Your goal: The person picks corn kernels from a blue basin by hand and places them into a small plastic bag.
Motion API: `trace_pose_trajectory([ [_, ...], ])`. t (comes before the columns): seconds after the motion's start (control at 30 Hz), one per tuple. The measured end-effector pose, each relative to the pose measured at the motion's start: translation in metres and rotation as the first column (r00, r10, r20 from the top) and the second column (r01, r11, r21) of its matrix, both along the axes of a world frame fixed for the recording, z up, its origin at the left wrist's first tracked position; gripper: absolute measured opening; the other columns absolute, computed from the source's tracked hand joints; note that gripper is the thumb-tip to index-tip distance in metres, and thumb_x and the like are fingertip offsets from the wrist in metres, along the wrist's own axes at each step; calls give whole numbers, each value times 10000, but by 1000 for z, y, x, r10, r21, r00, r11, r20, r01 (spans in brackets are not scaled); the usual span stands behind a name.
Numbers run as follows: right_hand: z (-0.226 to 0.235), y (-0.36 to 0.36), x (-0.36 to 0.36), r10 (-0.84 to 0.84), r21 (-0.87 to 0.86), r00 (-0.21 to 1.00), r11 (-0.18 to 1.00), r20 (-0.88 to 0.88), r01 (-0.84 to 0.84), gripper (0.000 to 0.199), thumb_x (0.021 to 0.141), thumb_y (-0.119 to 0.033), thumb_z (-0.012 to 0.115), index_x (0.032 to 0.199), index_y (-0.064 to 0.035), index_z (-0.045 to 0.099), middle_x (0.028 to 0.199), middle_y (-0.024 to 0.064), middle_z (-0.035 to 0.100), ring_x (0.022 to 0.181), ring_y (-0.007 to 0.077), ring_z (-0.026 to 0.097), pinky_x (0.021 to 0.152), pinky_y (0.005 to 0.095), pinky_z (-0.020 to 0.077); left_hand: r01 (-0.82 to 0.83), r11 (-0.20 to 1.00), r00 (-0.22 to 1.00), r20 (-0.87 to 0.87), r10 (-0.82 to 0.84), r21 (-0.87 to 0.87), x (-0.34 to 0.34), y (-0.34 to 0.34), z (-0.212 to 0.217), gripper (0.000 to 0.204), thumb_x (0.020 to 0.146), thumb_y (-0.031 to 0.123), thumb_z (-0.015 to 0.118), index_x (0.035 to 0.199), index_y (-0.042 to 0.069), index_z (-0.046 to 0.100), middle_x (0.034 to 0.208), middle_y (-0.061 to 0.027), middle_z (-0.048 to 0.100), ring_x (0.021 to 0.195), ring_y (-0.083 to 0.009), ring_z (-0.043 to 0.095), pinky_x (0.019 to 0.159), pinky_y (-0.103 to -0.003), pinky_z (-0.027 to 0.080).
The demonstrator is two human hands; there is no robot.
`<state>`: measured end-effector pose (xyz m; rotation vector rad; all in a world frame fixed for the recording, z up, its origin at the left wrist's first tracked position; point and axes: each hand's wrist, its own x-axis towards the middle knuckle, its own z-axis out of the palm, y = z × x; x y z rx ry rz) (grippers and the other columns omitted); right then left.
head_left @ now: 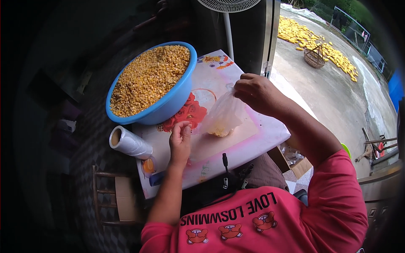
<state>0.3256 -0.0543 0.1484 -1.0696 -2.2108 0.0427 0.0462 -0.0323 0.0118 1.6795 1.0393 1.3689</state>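
Note:
A clear plastic bag (225,114) with a small amount of yellow corn kernels at its bottom is over the table, narrowing toward its gathered top. My right hand (256,90) is closed on that top, pinching the plastic. My left hand (180,142) is beside the bag's lower left, thumb and fingers pressed together; what they hold, if anything, is hidden. Beyond the left hand is a large blue basin (185,90) heaped with corn kernels (152,78). A roll of clear plastic bags (131,143) lies left of the hand.
The table (236,145) has a floral cover. A small orange-topped object (148,165) and a blue item (157,178) lie at its left edge. A wooden chair (98,198) is at left, a cardboard box (297,162) at right. Outside are corn cobs (295,31) and a wicker basket (314,58).

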Motion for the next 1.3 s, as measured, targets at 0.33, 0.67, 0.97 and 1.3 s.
trace_pose_trajectory([
  [0.33, 18, -91, 115, -437, 29, 895, 899, 87, 437, 106, 871, -111, 547, 843, -16, 582, 760, 113, 540, 670, 240, 562, 584, 331, 470, 101, 995, 980, -173, -102, -18, 22, -10, -26, 121, 911, 111, 505, 970, 20, 558, 901, -39, 584, 820, -121, 529, 739, -254, 433],
  [0.67, -100, -125, 218, -733, -694, 471, 656, -491, 298, 137, 923, -165, 518, 928, -33, 554, 792, -25, 535, 734, 79, 530, 655, 238, 445, 163, 987, 935, -318, -154, 3, 33, -18, -34, 116, 902, 63, 479, 953, 4, 565, 909, -92, 576, 866, -181, 550, 780, -293, 442],
  [0.97, -253, -79, 213, -880, -840, 203, 473, -430, 268, 146, 907, -203, 529, 860, -69, 565, 663, -7, 478, 497, 88, 454, 442, 240, 389, 213, 953, 798, -601, -44, 214, 39, -28, -30, 93, 872, 29, 490, 921, -2, 563, 868, -125, 560, 825, -282, 529, 752, -349, 425],
  [1.3, -311, -28, 187, -811, -811, -7, 585, -585, 24, 147, 906, -189, 500, 906, -62, 574, 654, 28, 541, 513, 135, 552, 452, 269, 462, 191, 956, 755, -656, 3, 224, 44, -33, -27, 80, 862, 27, 507, 910, -5, 563, 872, -126, 556, 824, -274, 529, 746, -345, 433],
])
